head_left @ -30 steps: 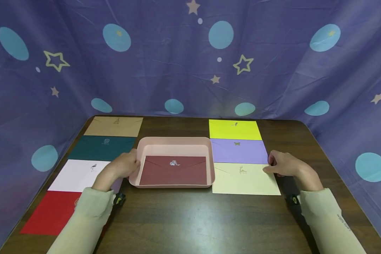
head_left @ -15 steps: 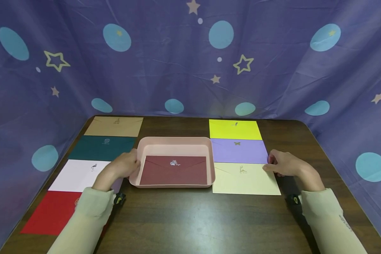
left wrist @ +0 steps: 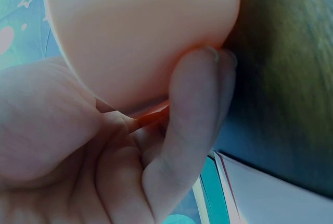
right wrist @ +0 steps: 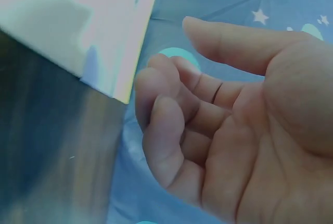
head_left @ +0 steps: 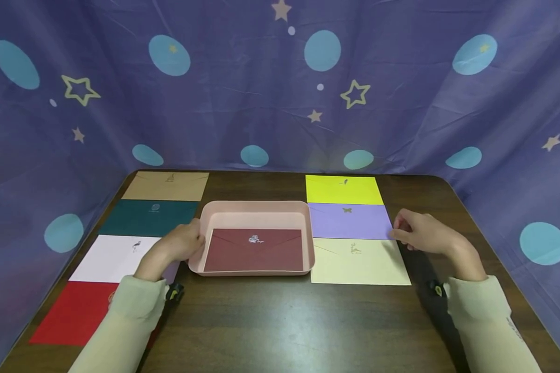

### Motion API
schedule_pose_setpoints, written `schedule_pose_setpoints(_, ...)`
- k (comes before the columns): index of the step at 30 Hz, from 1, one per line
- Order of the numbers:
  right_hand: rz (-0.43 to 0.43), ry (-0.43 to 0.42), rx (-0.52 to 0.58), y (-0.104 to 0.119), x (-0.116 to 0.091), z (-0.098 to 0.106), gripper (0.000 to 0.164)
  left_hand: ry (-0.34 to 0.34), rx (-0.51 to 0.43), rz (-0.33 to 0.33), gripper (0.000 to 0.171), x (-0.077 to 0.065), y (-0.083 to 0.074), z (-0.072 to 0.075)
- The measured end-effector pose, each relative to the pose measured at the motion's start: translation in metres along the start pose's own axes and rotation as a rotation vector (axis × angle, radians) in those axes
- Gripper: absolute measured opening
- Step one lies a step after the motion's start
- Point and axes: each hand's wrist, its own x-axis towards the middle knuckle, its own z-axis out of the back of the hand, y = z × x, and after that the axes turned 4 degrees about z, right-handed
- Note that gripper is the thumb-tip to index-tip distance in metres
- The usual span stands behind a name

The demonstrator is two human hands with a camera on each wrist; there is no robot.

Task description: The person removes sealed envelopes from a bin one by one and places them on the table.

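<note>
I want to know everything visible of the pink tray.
The pink tray is shallow and rectangular, with rounded corners and low walls; it looks like smooth plastic. It rests upright on the dark table, between rows of envelopes. A maroon envelope lies inside, toward the near side. The left hand grips the tray's left end.

Glare pales the near counter (head_left: 289,326), the right hand (head_left: 431,235) softly shades the cream envelope (head_left: 354,267), and both wrist views look bluish and hazy.
</note>
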Motion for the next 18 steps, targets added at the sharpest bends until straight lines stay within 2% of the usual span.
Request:
schedule_pose_setpoints(13, 0.115, -0.125, -0.034, 0.036, 0.002, 0.008, 0.017, -0.019, 0.001, -0.022, 0.037, -0.001, -0.002, 0.000)
schedule_pose_setpoints(18, 0.174, -0.204, -0.077, 0.048, 0.008, 0.006, 0.021, -0.010, -0.004, -0.003, 0.036, -0.002, -0.001, 0.000)
